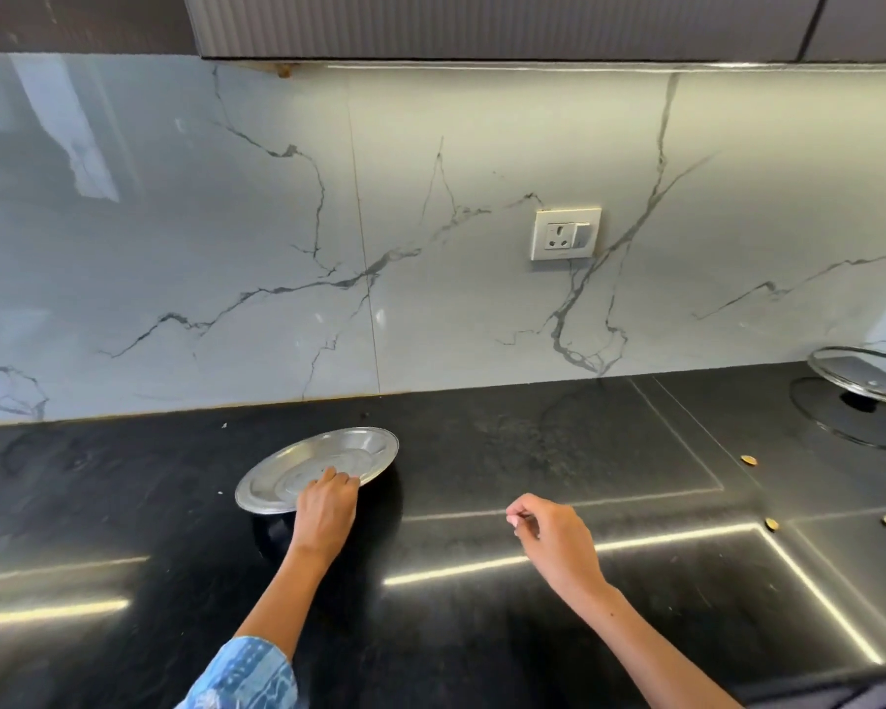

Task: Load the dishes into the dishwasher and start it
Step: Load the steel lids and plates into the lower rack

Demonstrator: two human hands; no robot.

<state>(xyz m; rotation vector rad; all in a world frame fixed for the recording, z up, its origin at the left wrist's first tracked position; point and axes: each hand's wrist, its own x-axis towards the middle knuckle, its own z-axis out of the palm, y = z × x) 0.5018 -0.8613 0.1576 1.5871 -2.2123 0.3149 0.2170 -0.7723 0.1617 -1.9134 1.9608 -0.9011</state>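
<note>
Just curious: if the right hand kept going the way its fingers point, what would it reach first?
The right hand points left, so probably the steel plate the left hand holds, though depth is unclear.

Glass lid [870, 383] cut off at right edge; dark pot [277, 529] mostly hidden under plate [323, 460].

Left hand [326, 509] on tilted steel plate [318, 465]; right hand [553, 537] apart
</note>
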